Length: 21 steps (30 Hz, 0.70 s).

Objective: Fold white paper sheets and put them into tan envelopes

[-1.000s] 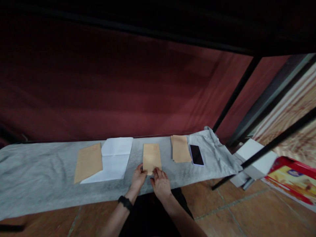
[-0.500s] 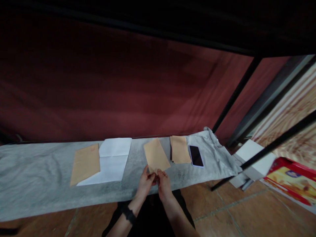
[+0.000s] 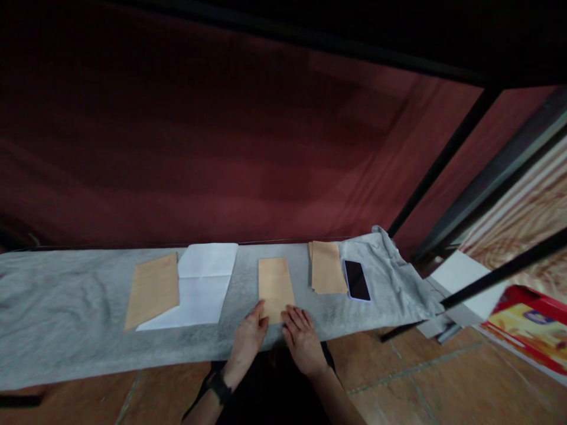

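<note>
A brown envelope [image 3: 275, 286] lies flat on the grey cloth, its long side pointing away from me. My left hand [image 3: 250, 333] pinches its near left corner between thumb and fingers. Spread over its near right corner and the cloth, my right hand [image 3: 303, 337] touches the paper with its fingertips. A small stack of brown envelopes [image 3: 326, 268] lies to the right, beside a dark-screened phone [image 3: 357, 280]. Farther left, a larger brown envelope [image 3: 155, 289] partly covers a creased white sheet [image 3: 206, 289].
The grey cloth [image 3: 80, 313] covers a long narrow surface along a dark red wall [image 3: 248, 177]. Black metal bars [image 3: 443, 159] slant at the right. Beyond them, a white box [image 3: 463, 283] and a red printed box [image 3: 531, 324] stand low.
The brown envelope has gone from tilted in both hands to flat on the cloth and straighter. My hands have moved apart, and the right one has opened. The view has shifted slightly.
</note>
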Each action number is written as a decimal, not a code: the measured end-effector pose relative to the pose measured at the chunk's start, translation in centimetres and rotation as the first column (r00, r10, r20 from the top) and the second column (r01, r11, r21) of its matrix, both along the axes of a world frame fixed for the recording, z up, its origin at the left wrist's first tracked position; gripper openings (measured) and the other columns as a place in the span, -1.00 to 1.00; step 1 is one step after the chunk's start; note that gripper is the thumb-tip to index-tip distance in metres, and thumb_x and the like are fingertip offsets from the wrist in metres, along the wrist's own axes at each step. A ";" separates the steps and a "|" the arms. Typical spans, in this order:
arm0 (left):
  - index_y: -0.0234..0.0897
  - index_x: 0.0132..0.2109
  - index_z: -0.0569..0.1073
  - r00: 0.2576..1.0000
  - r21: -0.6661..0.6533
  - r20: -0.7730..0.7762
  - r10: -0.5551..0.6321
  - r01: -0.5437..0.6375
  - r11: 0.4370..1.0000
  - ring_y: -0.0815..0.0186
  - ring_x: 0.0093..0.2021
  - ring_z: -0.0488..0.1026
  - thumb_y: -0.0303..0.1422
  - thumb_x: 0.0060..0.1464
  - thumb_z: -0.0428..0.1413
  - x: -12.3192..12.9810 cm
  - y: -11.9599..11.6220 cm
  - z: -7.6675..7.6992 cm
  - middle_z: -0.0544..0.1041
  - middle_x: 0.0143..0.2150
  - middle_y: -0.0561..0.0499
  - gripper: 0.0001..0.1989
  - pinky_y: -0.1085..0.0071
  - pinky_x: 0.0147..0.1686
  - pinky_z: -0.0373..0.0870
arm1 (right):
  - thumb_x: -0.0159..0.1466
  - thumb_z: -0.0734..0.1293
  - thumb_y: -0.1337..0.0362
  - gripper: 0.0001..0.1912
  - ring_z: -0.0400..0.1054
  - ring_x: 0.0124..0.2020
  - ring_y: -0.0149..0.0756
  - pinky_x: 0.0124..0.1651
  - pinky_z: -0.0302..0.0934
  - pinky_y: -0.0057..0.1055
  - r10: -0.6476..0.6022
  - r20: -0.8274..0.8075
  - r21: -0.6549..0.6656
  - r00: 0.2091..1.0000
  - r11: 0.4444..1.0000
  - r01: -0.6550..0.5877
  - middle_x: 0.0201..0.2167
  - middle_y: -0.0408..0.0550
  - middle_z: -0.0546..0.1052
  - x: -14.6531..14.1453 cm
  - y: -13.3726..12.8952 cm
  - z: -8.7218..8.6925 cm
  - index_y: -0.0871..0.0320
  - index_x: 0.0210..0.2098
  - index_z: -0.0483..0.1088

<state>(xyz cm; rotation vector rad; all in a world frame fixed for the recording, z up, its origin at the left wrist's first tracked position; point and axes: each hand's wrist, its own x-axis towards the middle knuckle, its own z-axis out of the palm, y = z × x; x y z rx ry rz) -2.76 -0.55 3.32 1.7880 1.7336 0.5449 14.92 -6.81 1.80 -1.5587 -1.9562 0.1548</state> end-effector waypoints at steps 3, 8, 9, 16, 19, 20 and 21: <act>-0.25 0.11 0.49 0.970 0.166 -0.233 -0.066 0.107 0.980 0.12 -0.06 0.56 -0.36 0.28 -0.04 0.4 0.3 0.5 0.60 -0.04 -0.17 -0.66 0.22 -0.02 0.44 | 0.44 0.15 0.28 -0.51 0.21 0.32 -0.21 0.36 0.09 -0.09 0.028 0.108 0.028 0.994 0.999 -0.031 0.31 0.00 0.33 0.3 -0.2 -0.7 0.06 0.34 0.21; -0.33 0.28 0.34 0.909 0.376 -0.289 -0.301 0.397 0.837 0.14 0.34 0.23 -0.37 0.29 -0.12 3.3 5.2 0.4 0.34 0.34 -0.17 -0.54 0.16 0.32 0.14 | 0.44 0.15 0.26 -0.48 0.19 0.33 -0.19 0.38 0.07 -0.09 0.022 0.100 0.051 0.995 0.998 -0.027 0.32 0.03 0.31 0.4 -0.1 -1.2 0.12 0.37 0.13; -0.37 0.31 0.28 0.897 0.377 -0.302 -0.325 0.425 0.823 0.13 0.39 0.15 -0.35 0.29 -0.12 4.0 6.6 0.2 0.27 0.38 -0.18 -0.50 0.14 0.36 0.07 | 0.44 0.16 0.26 -0.45 0.17 0.34 -0.18 0.38 0.08 -0.08 0.019 0.099 0.056 0.995 0.998 -0.024 0.33 0.05 0.29 0.3 -0.1 -1.2 0.14 0.39 0.08; -0.30 0.38 0.20 0.836 0.264 -0.388 -0.388 0.504 0.823 0.13 0.46 -0.01 -0.24 0.32 -0.14 6.9 13.0 -0.9 0.15 0.44 -0.14 -0.45 0.05 0.41 -0.15 | 0.42 0.17 0.26 -0.38 0.12 0.37 -0.11 0.35 0.14 -0.06 -0.006 0.076 0.081 0.997 0.997 0.000 0.34 0.13 0.26 0.4 -0.2 -1.8 0.20 0.42 -0.05; -0.26 0.39 0.19 0.820 0.279 -0.387 -0.422 0.540 0.794 0.17 0.46 -0.03 -0.24 0.32 -0.13 6.9 13.2 -1.3 0.14 0.45 -0.11 -0.45 0.08 0.42 -0.17 | 0.42 0.19 0.22 -0.38 0.06 0.40 -0.06 0.34 0.16 -0.04 -0.019 0.077 0.089 0.997 0.996 0.012 0.37 0.16 0.22 0.4 -0.3 -2.0 0.21 0.41 -0.01; -0.25 0.39 0.18 0.810 0.282 -0.385 -0.442 0.560 0.779 0.19 0.46 -0.02 -0.24 0.32 -0.13 6.7 13.0 -1.4 0.14 0.45 -0.10 -0.45 0.10 0.42 -0.17 | 0.41 0.20 0.20 -0.37 0.04 0.40 -0.04 0.33 0.17 -0.03 -0.022 0.081 0.085 0.996 0.996 0.016 0.38 0.16 0.19 0.4 -0.3 -1.9 0.20 0.41 0.00; -0.25 0.39 0.18 0.797 0.283 -0.385 -0.465 0.582 0.762 0.21 0.46 -0.01 -0.24 0.32 -0.12 6.5 12.7 -1.5 0.14 0.45 -0.09 -0.45 0.12 0.43 -0.16 | 0.41 0.21 0.18 -0.36 0.02 0.41 -0.03 0.32 0.17 -0.02 -0.024 0.086 0.076 0.996 0.997 0.017 0.39 0.16 0.16 0.4 -0.3 -1.9 0.19 0.41 0.00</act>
